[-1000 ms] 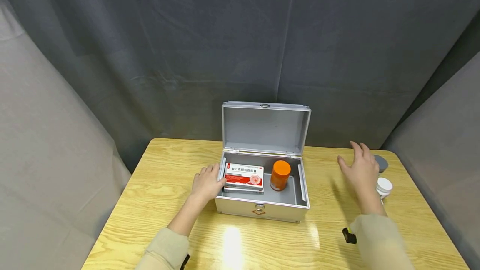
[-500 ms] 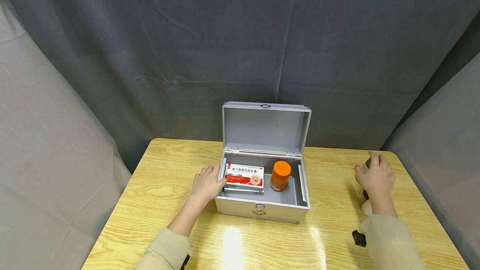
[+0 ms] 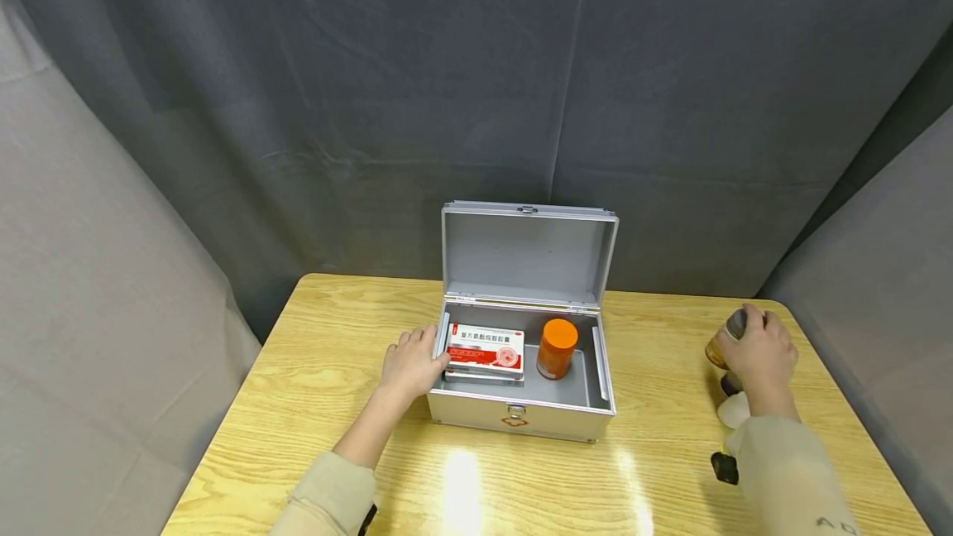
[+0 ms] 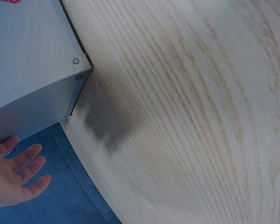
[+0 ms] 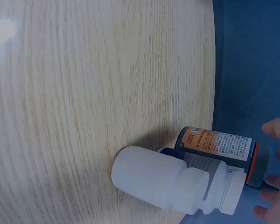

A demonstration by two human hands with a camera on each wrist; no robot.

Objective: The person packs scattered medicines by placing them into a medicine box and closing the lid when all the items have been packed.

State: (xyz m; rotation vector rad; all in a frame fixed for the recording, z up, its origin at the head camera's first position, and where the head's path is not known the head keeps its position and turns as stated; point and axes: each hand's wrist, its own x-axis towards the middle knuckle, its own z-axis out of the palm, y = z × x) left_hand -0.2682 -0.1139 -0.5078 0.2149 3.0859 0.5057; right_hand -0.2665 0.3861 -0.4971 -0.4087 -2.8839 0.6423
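A silver first-aid case (image 3: 521, 424) stands with its lid up. In it lie a stack of white-and-red medicine boxes (image 3: 484, 349) and an orange pill bottle (image 3: 556, 351). My left hand (image 3: 412, 365) rests on the case's left rim, thumb over the edge; in the left wrist view its relaxed fingers (image 4: 31, 149) mostly stand away from the side wall. At the right, my right hand (image 3: 761, 354) is around the grey cap of an upright dark bottle (image 5: 219, 144) with an orange-and-white label. A gap shows between thumb and cap in the right wrist view.
A plain white bottle (image 5: 149, 177) and a white-capped bottle with a dark label (image 5: 210, 168) stand close beside the dark bottle. The wooden table (image 3: 335, 337) ends at a grey curtain (image 3: 357, 106) behind the case.
My right hand has moved right and lower onto the dark bottle's cap, past where it hovered left of the bottles. The left hand and the case have stayed put.
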